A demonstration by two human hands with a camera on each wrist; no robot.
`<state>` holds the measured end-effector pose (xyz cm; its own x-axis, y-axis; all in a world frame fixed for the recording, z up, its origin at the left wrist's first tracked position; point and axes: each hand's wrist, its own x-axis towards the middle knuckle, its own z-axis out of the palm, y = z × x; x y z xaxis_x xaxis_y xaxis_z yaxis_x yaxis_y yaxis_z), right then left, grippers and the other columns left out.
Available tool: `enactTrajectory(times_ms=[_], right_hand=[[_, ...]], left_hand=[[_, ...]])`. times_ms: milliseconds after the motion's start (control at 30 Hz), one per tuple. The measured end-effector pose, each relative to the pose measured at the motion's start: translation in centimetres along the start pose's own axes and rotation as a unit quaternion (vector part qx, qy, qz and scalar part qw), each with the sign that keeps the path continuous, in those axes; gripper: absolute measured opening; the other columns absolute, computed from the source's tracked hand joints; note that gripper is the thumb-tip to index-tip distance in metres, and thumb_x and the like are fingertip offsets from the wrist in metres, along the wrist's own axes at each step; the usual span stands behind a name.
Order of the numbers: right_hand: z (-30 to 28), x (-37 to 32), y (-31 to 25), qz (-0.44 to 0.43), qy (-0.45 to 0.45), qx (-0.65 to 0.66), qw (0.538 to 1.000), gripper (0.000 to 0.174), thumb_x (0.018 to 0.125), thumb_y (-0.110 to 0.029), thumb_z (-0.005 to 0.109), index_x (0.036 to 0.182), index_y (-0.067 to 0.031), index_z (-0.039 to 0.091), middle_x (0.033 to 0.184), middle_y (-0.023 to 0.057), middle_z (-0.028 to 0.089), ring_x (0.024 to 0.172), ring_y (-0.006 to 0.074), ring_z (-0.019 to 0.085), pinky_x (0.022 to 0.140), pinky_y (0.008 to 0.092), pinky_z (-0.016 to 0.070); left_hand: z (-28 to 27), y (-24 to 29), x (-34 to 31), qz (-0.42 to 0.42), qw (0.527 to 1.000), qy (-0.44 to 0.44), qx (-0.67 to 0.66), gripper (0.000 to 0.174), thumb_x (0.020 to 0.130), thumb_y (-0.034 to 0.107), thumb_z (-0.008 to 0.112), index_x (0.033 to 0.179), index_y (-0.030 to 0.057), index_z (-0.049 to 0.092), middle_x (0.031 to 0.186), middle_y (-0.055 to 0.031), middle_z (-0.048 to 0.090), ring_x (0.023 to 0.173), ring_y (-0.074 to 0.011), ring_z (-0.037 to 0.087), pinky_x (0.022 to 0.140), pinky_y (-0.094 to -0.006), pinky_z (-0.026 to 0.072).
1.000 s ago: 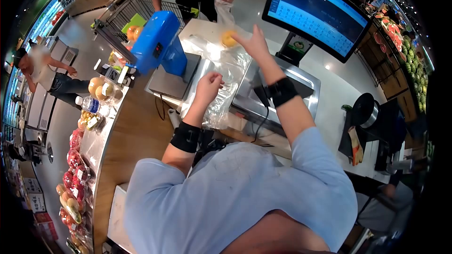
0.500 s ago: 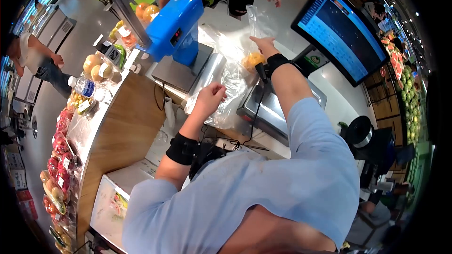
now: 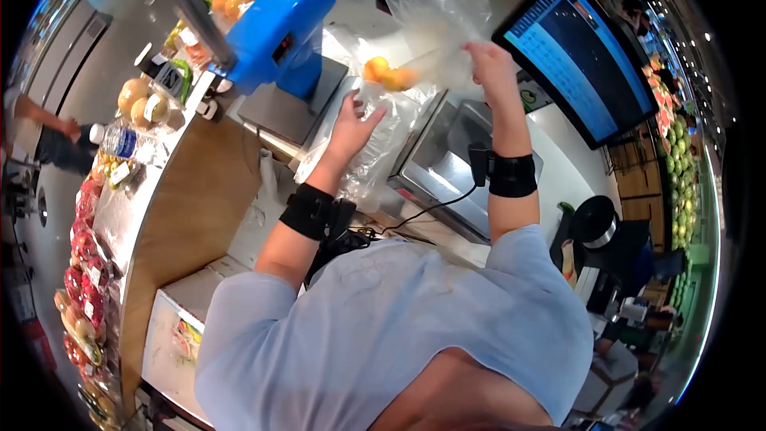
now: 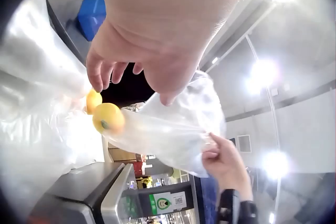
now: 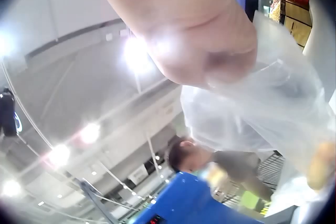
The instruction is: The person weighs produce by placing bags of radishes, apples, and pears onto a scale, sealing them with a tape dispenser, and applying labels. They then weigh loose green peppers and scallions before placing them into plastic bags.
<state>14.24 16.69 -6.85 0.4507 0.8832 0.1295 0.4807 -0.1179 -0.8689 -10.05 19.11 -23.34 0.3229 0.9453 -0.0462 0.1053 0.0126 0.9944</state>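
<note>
My right hand (image 3: 496, 72) grips a clear plastic bag (image 3: 431, 0) near the monitor, and the bag spreads up and leftward from the fingers. Two round orange-yellow fruits (image 3: 377, 69) lie at the bag's lower left end, one blurred. In the left wrist view the nearer fruit (image 4: 108, 118) shows a green spot, and the stretched bag (image 4: 168, 124) runs from it to my right hand (image 4: 227, 163). My left hand (image 3: 349, 132) holds nothing, its thumb and fingers apart, just short of the fruits. Folded clear plastic (image 3: 369, 168) lies on the counter below it.
A blue machine (image 3: 279, 28) with a flat plate stands left of the hands. A steel scale (image 3: 455, 168) sits below my right hand, beside the monitor (image 3: 574, 56). Packed fruit and a water bottle (image 3: 120, 141) line the left edge. Another person stands across the counter.
The other person's hand has let go of the bag, and my right hand has taken hold of it and pulled it rightward. My left hand has moved up toward the fruits, its fingers spreading.
</note>
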Motion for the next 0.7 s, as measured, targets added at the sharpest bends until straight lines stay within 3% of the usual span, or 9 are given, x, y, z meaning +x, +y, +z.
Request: enactTrajectory(times_ms=[100,167,200,267,300,433,500,567,700], right_hand=[[-4.4,-3.2,-4.9,-0.042,0.039,0.203,0.978,0.024,0.090,-0.020,0.055,0.092,0.0006,0.067,0.057,-0.0044,0.043,0.048,0.0063,0.040,0.045,0.0214,0.0324],[-5.3,-2.9,-4.5,-0.053,0.039,0.217,0.974,0.025,0.089,-0.023,0.058,0.090,0.0010,0.066,0.057,-0.0034,0.043,0.048,0.0061,0.039,0.045,0.0219,0.0302],[-5.1,-2.8,-4.0,-0.032,0.023,0.093,0.995,0.025,0.088,-0.023,0.058,0.089,0.0007,0.067,0.057,-0.0025,0.045,0.048,0.0071,0.041,0.045,0.0227,0.0313],[-4.8,-3.6,-3.7,-0.010,-0.005,-0.113,0.994,0.022,0.084,-0.016,0.052,0.088,-0.0006,0.068,0.067,0.0089,0.058,0.057,0.0126,0.053,0.052,0.0287,0.0410],[-4.4,-3.2,0.0,-0.140,-0.008,-0.126,0.982,0.022,0.083,-0.016,0.051,0.085,-0.0006,0.067,0.069,0.0114,0.060,0.065,0.0171,0.057,0.062,0.0311,0.0446],[-4.1,-2.0,4.9,-0.068,-0.062,-0.158,0.983,0.023,0.084,-0.018,0.051,0.084,0.0003,0.065,0.079,0.0118,0.064,0.077,0.0185,0.060,0.074,0.0298,0.0460],[-1.6,-3.0,5.7,0.052,-0.002,-0.009,0.999,0.025,0.084,-0.019,0.050,0.084,0.0006,0.065,0.082,0.0086,0.066,0.077,0.0179,0.060,0.075,0.0290,0.0462],[-1.6,-3.7,4.7,0.120,0.003,-0.009,0.993,0.029,0.088,-0.025,0.048,0.086,-0.0020,0.065,0.082,0.0054,0.067,0.077,0.0145,0.060,0.067,0.0276,0.0459],[-2.8,-6.9,4.5,0.282,-0.052,0.136,0.948,0.038,0.096,-0.033,0.037,0.101,-0.0046,0.062,0.075,0.0090,0.067,0.054,0.0098,0.053,0.045,0.0208,0.0341]], left_hand=[[2.9,0.1,3.9,-0.013,0.999,0.019,-0.044,0.092,0.076,0.042,0.073,0.141,-0.0004,0.025,0.129,-0.0252,0.044,0.127,-0.0321,0.039,0.099,-0.0373,0.0384],[4.1,-1.2,5.6,0.097,0.981,0.104,0.129,0.083,0.076,0.039,0.072,0.138,0.0015,0.032,0.130,-0.0236,0.043,0.128,-0.0352,0.037,0.103,-0.0405,0.0332],[3.8,-1.6,6.9,0.099,0.980,0.103,0.136,0.083,0.076,0.039,0.072,0.138,0.0015,0.032,0.130,-0.0236,0.043,0.128,-0.0352,0.037,0.103,-0.0405,0.0332],[2.2,-2.1,10.5,0.285,0.818,0.141,0.480,0.073,0.077,0.036,0.069,0.134,0.0028,0.039,0.136,-0.0212,0.039,0.130,-0.0361,0.033,0.106,-0.0430,0.0298],[2.1,-2.0,14.0,0.310,0.808,0.161,0.475,0.053,0.083,0.032,0.061,0.128,0.0068,0.048,0.132,-0.0184,0.045,0.130,-0.0343,0.033,0.104,-0.0444,0.0322],[1.0,-2.1,22.7,-0.070,0.757,-0.092,0.643,0.057,0.081,0.046,0.060,0.128,0.0143,0.052,0.135,-0.0116,0.041,0.130,-0.0298,0.034,0.100,-0.0432,0.0333],[0.1,-6.6,24.1,-0.060,0.821,-0.177,0.539,0.060,0.079,0.048,0.061,0.127,0.0144,0.051,0.131,-0.0106,0.046,0.125,-0.0291,0.042,0.099,-0.0429,0.0336],[1.9,-6.2,24.7,-0.125,0.835,-0.111,0.524,0.066,0.075,0.049,0.064,0.130,0.0157,0.046,0.129,-0.0103,0.048,0.122,-0.0281,0.046,0.098,-0.0447,0.0335],[3.9,-2.9,21.9,-0.081,0.776,-0.103,0.617,0.069,0.072,0.047,0.068,0.129,0.0165,0.043,0.127,-0.0107,0.049,0.121,-0.0271,0.045,0.096,-0.0478,0.0338]])
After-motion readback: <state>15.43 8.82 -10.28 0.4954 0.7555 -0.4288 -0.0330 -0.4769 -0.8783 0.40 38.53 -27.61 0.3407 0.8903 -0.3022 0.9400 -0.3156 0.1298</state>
